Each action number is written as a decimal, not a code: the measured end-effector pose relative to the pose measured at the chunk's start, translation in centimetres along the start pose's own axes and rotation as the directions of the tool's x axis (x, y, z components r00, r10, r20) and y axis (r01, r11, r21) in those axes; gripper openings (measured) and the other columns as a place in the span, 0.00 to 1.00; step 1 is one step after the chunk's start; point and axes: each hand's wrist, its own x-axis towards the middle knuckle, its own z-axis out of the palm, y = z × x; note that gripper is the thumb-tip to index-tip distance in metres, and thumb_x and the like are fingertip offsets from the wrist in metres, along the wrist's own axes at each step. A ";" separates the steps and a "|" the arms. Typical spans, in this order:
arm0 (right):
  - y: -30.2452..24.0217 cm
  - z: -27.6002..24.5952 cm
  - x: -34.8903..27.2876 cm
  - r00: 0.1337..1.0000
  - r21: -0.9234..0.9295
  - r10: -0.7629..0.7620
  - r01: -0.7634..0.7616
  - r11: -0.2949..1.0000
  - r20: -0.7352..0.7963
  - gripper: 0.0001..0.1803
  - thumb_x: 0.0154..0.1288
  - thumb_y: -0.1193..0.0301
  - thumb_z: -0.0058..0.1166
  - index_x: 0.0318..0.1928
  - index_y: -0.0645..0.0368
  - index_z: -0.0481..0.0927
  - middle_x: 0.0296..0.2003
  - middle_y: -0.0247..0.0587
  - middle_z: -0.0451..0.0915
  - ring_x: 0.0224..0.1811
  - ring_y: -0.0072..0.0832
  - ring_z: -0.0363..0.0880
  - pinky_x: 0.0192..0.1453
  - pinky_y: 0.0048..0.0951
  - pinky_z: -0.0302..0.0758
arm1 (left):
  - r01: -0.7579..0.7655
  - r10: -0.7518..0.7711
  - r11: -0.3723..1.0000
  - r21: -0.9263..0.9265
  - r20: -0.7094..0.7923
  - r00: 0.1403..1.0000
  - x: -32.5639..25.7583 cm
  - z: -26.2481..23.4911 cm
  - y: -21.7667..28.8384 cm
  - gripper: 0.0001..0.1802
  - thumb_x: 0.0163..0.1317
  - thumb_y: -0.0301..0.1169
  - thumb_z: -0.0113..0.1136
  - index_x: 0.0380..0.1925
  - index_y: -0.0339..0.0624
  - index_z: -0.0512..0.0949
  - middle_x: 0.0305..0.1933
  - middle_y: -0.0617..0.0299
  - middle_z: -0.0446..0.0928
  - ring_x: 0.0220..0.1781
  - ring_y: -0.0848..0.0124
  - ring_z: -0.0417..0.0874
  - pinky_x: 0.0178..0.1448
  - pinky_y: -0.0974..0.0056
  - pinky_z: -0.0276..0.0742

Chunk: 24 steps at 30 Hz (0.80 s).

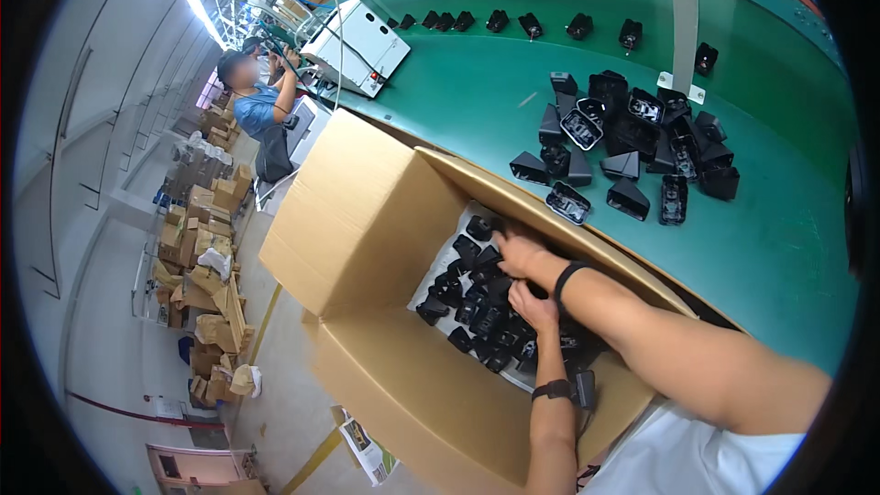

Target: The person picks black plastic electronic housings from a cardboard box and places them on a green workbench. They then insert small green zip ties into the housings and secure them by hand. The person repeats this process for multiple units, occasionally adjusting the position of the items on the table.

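Both my hands reach inside a deep open cardboard box point(371, 220) that holds many black plastic housings point(490, 316) on a whitish lining. My right hand point(519, 254), a dark band at its wrist, is at the box's far wall. Its fingers curl at a black housing point(478, 227). Just below it, my left hand point(533, 306) is closed over the heap, also with a dark wrist band. Its fingertips are among the black parts, and what they grip is hidden. A dark block-shaped part point(583, 389) lies beside my left forearm.
A green workbench point(458, 110) runs beyond the box, with a pile of black housings point(632, 137) and a row of small black parts point(496, 20). A metal post point(683, 18) rises from it. A white machine point(357, 46) and a co-worker point(261, 101) are farther left. Cartons point(206, 220) line the floor.
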 end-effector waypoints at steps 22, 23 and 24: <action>6.4 4.2 -5.9 0.762 -0.472 0.310 -0.007 0.881 0.568 0.52 0.54 0.28 0.51 0.59 0.64 0.78 0.62 0.53 0.75 0.64 0.45 0.75 0.67 0.40 0.72 | 0.320 -0.685 0.720 0.617 0.706 0.179 2.2 -10.4 -3.1 0.47 0.57 0.61 0.53 0.68 0.36 0.67 0.68 0.37 0.68 0.73 0.52 0.68 0.73 0.57 0.63; 6.8 4.2 -6.3 0.750 -0.475 0.335 -0.031 0.880 0.571 0.53 0.53 0.26 0.50 0.59 0.65 0.79 0.62 0.55 0.75 0.65 0.47 0.73 0.67 0.38 0.71 | 0.301 -0.656 0.734 0.609 0.751 0.079 2.1 -10.1 -3.2 0.48 0.56 0.61 0.53 0.68 0.36 0.66 0.68 0.37 0.69 0.73 0.52 0.67 0.74 0.58 0.63; 6.6 4.1 -6.8 0.716 -0.480 0.332 0.005 0.877 0.614 0.53 0.53 0.26 0.49 0.60 0.63 0.78 0.63 0.53 0.74 0.66 0.47 0.72 0.69 0.40 0.69 | 0.385 -0.634 0.711 0.589 0.773 -0.012 1.9 -10.6 -2.8 0.52 0.56 0.62 0.54 0.69 0.29 0.63 0.69 0.35 0.66 0.73 0.48 0.66 0.74 0.52 0.60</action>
